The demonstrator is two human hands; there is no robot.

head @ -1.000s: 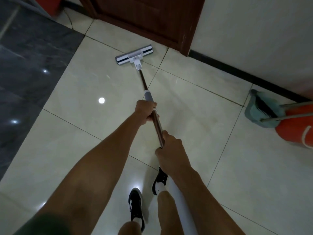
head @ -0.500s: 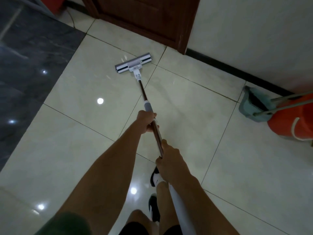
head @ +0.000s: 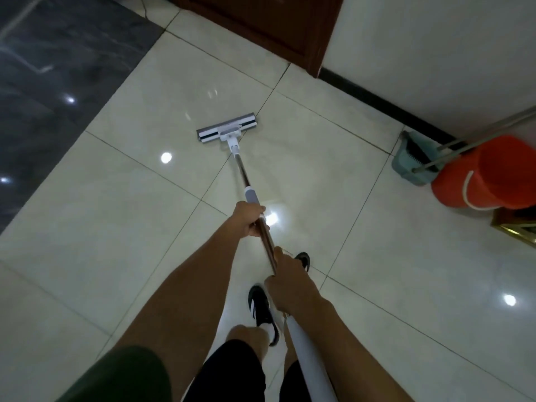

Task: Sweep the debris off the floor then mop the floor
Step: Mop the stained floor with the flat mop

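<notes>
Flat mop head on glossy cream tile floor, near brown door. Left hand and right hand both clenched round metal pole. Orange bucket, teal dustpan by white wall.

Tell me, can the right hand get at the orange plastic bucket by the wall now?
Probably not: the right hand grips the mop handle, and the orange plastic bucket sits well off to the right.

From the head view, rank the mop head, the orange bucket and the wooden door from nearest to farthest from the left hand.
From the left hand:
1. Mop head, straight ahead on the light tile.
2. Wooden door, beyond the mop head at the far wall.
3. Orange bucket, far right by the wall.
</notes>
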